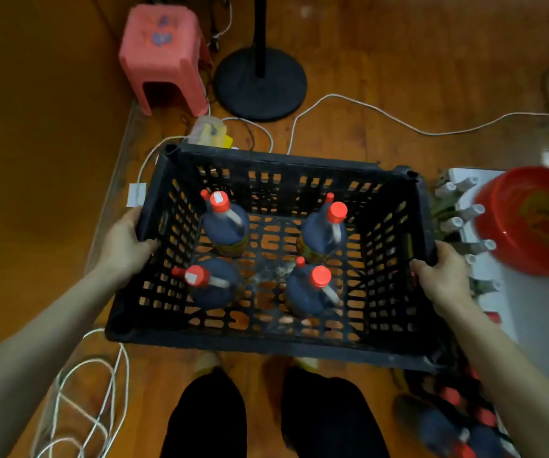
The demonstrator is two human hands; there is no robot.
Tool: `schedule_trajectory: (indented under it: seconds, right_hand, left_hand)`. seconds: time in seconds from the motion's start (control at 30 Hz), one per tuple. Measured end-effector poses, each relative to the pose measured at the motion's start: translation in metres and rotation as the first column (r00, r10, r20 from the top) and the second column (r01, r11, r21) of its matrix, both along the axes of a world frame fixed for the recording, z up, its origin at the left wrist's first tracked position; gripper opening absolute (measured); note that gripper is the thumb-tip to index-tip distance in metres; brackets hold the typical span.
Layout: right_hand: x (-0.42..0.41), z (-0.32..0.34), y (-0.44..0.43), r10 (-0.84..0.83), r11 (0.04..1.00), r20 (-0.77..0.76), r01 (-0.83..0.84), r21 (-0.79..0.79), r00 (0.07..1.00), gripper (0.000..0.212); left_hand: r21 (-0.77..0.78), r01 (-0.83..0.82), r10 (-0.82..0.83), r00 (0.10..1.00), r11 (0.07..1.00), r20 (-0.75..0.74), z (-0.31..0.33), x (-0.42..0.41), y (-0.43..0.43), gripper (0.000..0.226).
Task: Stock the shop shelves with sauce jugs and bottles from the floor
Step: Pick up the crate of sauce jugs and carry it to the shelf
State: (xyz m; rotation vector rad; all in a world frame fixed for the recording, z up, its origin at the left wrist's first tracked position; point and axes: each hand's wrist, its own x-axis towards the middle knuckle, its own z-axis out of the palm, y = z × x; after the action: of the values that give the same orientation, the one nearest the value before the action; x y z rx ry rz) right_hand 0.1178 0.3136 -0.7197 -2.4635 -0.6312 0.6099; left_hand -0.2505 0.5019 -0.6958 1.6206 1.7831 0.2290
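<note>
A black slatted plastic crate (299,166) is in front of me over the wooden floor, above my feet. Several dark sauce jugs with red caps stand upright inside it, such as one at the back left (225,223) and one at the front right (312,292). My left hand (124,242) grips the crate's left rim. My right hand (441,276) grips the right rim. More dark red-capped bottles (448,424) lie at the lower right, partly hidden by my right arm.
A pink plastic stool (164,57) and a black round fan base (259,81) stand on the floor beyond the crate. White cables (365,109) trail across the floor. A red basin (530,219) and small white-capped bottles (461,206) sit at the right.
</note>
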Motion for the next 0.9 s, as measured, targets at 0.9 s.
schedule_trajectory:
  seconds: [0.9]
  right_hand:
    - [0.001,-0.207,0.149,0.109,0.991,0.064,-0.113,0.069,0.992,0.017]
  left_hand:
    - [0.186,-0.018,0.017,1.0,0.982,0.009,-0.216,-0.014,0.146,0.057]
